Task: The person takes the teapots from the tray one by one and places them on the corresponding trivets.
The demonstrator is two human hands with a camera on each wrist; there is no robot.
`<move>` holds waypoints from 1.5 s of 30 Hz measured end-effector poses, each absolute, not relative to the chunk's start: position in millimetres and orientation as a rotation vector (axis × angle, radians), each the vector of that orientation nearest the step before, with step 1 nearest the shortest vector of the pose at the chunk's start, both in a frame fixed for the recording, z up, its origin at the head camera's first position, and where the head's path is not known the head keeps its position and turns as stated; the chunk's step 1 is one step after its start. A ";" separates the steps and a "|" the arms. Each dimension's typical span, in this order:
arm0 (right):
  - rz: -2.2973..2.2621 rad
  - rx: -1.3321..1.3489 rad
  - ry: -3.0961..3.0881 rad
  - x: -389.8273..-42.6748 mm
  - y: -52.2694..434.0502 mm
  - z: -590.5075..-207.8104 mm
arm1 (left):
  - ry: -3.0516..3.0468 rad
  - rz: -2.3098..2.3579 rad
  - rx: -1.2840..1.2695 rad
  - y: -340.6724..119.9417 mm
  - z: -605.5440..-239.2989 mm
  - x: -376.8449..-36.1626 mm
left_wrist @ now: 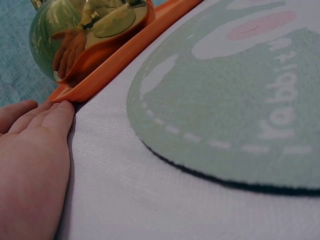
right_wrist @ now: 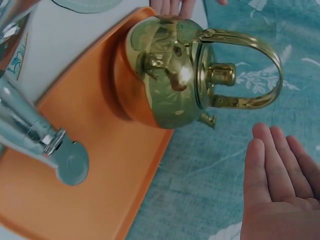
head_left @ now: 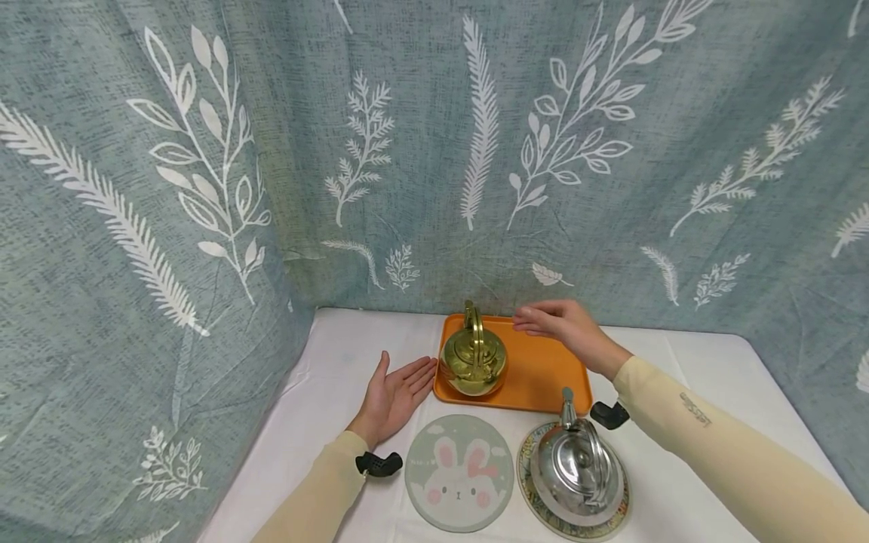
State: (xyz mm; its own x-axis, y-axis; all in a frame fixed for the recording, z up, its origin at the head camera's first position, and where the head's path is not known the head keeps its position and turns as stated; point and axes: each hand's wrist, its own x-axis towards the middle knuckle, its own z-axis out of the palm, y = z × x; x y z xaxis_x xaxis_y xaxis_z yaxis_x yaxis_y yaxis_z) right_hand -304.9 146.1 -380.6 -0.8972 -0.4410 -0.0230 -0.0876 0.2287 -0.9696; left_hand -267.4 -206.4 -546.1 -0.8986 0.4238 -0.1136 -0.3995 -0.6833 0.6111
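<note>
Head view shows the left hand (head_left: 397,396) lying palm up on the white counter (head_left: 679,362), fingers straight and close together, tips at the left edge of the orange tray (head_left: 543,369). Left wrist view confirms it: the fingertips (left_wrist: 60,112) touch the tray's corner (left_wrist: 75,92), holding nothing. A brass kettle (head_left: 473,362) stands upright on the left part of the tray, its handle raised. The right hand (head_left: 563,326) hovers above the tray's far edge, just right of the kettle's handle, fingers extended and loosely together, gripping nothing; in the right wrist view the palm (right_wrist: 280,190) is apart from the kettle (right_wrist: 165,80). Nearer the person, a round rabbit mat (head_left: 459,473) lies just in front of the tray, and beside it a steel kettle (head_left: 577,467) sits on a patterned mat (head_left: 529,490).
</note>
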 end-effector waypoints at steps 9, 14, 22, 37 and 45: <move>-1.714 -0.501 2.175 -312.8 131.0 -380.1 | 0.916 2.539 0.043 -206.6 -546.3 -268.2; -1.701 -0.513 2.159 -314.5 125.6 -379.7 | 0.902 2.542 0.038 -205.6 -546.7 -269.1; -1.694 -0.502 2.152 -317.7 121.8 -381.8 | 0.914 2.541 0.049 -203.7 -544.2 -268.9; -1.667 -0.538 2.133 -323.1 113.8 -385.5 | 0.923 2.540 0.039 -204.9 -545.8 -267.6; -1.661 -0.521 2.113 -327.1 109.2 -385.8 | 0.941 2.525 0.058 -205.5 -547.6 -269.9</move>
